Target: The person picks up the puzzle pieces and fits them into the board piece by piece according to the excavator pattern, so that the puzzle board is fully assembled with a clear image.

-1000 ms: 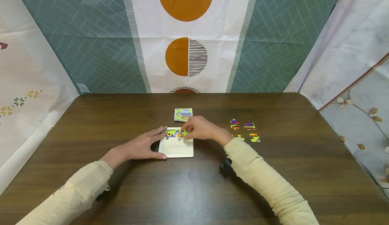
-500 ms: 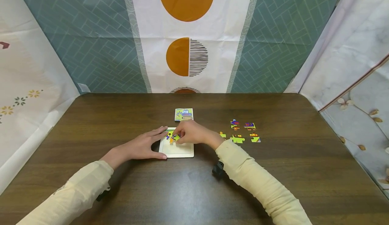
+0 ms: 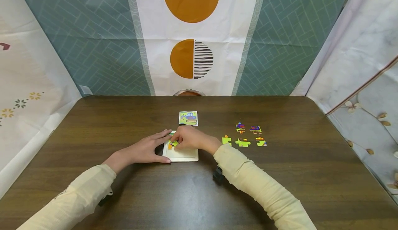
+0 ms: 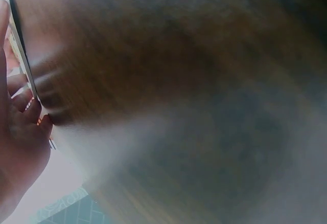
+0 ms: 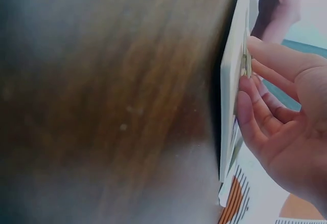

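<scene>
My left hand [image 3: 141, 150] lies along the left side of a shallow white puzzle tray [image 3: 186, 155], fingers extended at its top left corner and thumb at the lower edge. Inside the tray's upper left, my right hand [image 3: 192, 137] pinches a green and orange jigsaw piece [image 3: 172, 145] between thumb and fingers. From the right wrist view, that jigsaw piece [image 5: 248, 66] shows edge-on at the fingertips, close over the tray [image 5: 231, 81]; whether it touches is unclear. My right hand hides much of the tray's top row. The left wrist view catches part of my left hand [image 4: 25, 132].
A small picture card [image 3: 188, 118] of a digger lies behind the tray. To the right, several loose jigsaw pieces [image 3: 243, 142] are spread on the dark wooden table [image 3: 199, 195]. Patterned cloth [image 3: 124, 67] hangs beyond the far edge.
My right hand has moved left across the tray, carrying the jigsaw piece to the left side below the top row. Loose pieces once behind my right arm now show. My left hand stays put.
</scene>
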`<state>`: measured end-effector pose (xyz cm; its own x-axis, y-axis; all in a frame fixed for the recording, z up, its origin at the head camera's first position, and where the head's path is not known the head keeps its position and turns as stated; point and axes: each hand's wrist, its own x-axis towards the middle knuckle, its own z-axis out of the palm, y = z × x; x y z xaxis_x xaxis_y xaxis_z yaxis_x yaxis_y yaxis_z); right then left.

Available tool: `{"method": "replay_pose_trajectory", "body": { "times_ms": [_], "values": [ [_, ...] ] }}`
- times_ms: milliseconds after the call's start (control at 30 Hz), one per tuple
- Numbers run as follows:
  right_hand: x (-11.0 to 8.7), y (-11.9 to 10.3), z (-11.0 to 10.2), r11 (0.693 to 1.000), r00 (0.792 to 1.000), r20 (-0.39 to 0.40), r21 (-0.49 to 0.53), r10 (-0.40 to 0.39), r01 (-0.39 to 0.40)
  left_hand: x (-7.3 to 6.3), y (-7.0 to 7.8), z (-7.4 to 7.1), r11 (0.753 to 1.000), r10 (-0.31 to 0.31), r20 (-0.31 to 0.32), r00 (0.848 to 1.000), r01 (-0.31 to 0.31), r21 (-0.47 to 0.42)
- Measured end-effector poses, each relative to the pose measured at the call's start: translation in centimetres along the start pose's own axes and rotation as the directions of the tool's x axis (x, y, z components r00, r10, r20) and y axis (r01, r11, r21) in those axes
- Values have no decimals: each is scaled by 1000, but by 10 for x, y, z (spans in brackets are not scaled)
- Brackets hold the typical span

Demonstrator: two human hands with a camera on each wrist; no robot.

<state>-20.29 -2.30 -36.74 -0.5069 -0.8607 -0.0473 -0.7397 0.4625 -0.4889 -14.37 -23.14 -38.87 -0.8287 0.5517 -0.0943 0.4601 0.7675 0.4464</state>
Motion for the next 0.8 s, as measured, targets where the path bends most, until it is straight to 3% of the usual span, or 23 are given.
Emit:
{"method": "replay_pose_trajectory", "body": {
  "times_ms": [600,800],
  "values": [
    [1,-1,2,999,1000,-2,-38,15,-15,5,1,1,999,9,-17,1000,-10,-45],
    [2,-1,4,999,1000,-3,-33,6,-7,-2,0,1,997,4,-28,1000,-6,-74]
  ]
}}
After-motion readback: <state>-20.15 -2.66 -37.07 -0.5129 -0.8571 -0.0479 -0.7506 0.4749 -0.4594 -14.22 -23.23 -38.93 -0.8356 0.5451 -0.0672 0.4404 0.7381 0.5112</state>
